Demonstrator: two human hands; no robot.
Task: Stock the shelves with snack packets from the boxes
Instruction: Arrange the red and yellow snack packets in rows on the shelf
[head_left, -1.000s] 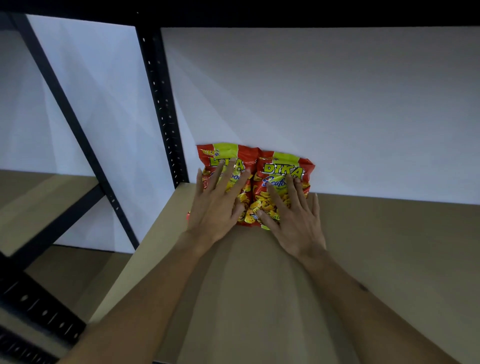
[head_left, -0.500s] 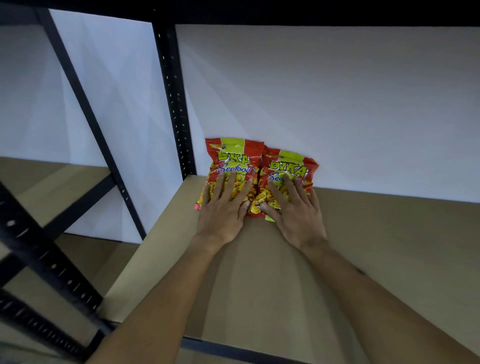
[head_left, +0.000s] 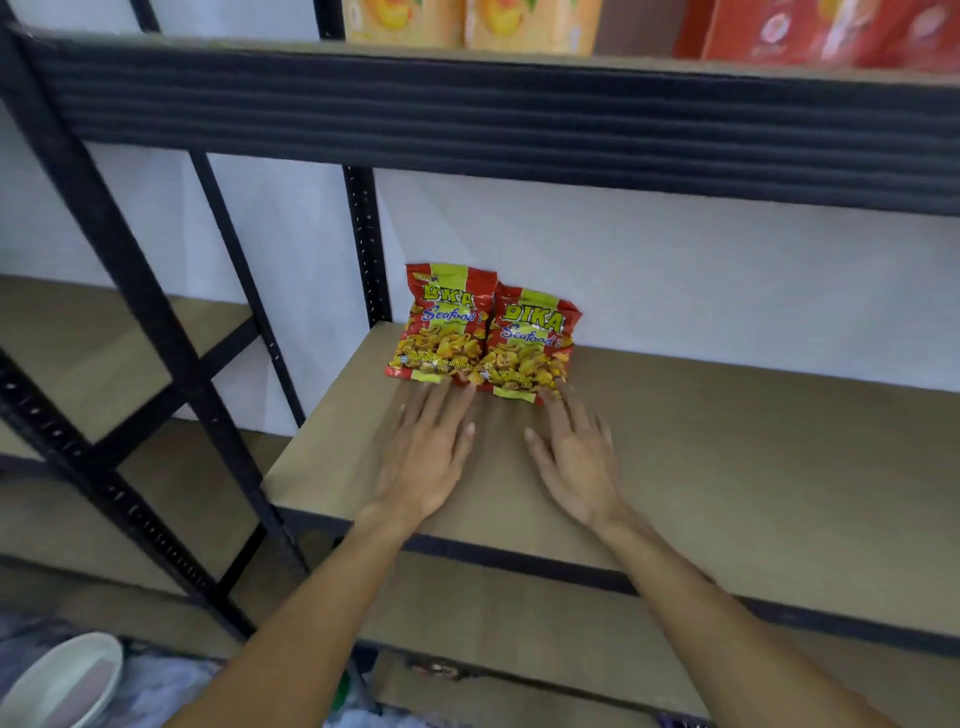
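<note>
Brown shelf board (head_left: 727, 441) is stretching across the black rack, with a pale wall (head_left: 675, 270) showing behind it. Two snack packets are leaning side by side against that wall at the back left corner, just beside the black upright (head_left: 366, 244). The left packet (head_left: 447, 322) is overlapping the edge of the right packet (head_left: 530, 345).

The person's left hand (head_left: 426, 452) and right hand (head_left: 576, 457) are both lying flat on the board with fingers straight, gripping nothing. Their fingertips are reaching the packets' lower edges, though blur is hiding whether they are actually touching.

To my eye the pair is being squared up. Doing it well is looking like a matter of light, even pushes at the bottom seams, so the soft bags are sliding back without crumpling or toppling forward, fronts facing out. Room for the next packets is lying to the right.

Both fronts are reading "BIKA" in yellow and "Seafood" in blue script; the smaller print is proving too fine to read. On the upper shelf (head_left: 519, 104), orange packets (head_left: 467, 21) and a red carton (head_left: 831, 31) are showing, their writing illegible.
</note>
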